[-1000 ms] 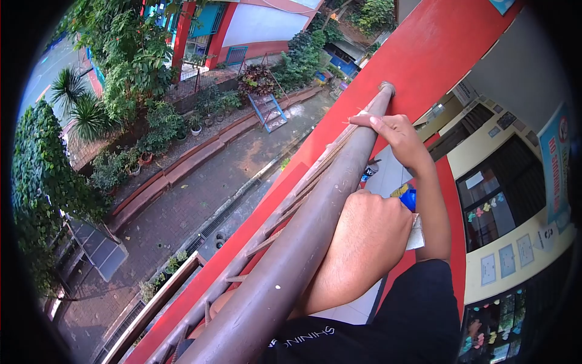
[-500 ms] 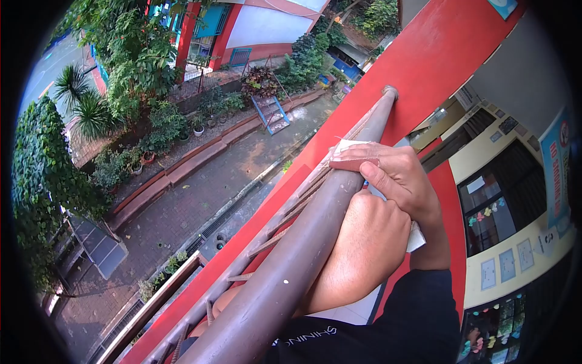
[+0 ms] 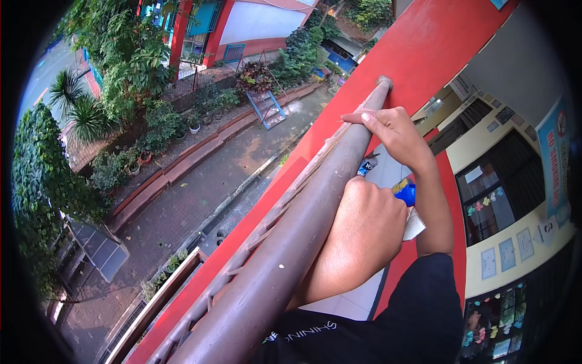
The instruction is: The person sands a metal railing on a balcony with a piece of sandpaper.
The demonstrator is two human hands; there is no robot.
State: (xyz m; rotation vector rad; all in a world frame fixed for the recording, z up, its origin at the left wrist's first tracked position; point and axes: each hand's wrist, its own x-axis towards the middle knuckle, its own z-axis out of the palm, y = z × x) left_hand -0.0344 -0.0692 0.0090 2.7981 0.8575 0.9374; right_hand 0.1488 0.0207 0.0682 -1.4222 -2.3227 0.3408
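Observation:
A thick brown metal handrail (image 3: 303, 242) slants up from the lower left to a red wall. My right hand (image 3: 394, 133) is closed on a reddish-brown piece of sandpaper (image 3: 357, 116), holding it over the rail near its upper end. Lower down, my left hand (image 3: 367, 221) makes a fist right beside the rail's right side. A flat whitish piece (image 3: 414, 224), which looks like folded paper, sticks out of that fist; the rest of it is hidden in the fingers. A small pale spot (image 3: 281, 266) marks the rail below the left hand.
Red wall (image 3: 424, 60) meets the rail's top end. Below the hands, a blue-labelled container (image 3: 367, 165) and a blue-and-yellow item (image 3: 405, 191) are on the tiled floor (image 3: 348, 303). Left of the rail, a paved path (image 3: 200, 188) with plants lies far below.
My right hand has slid up the rail with the sandpaper, away from my left hand. The container and the blue-and-yellow item now show between them. The left fist stays nearly in place.

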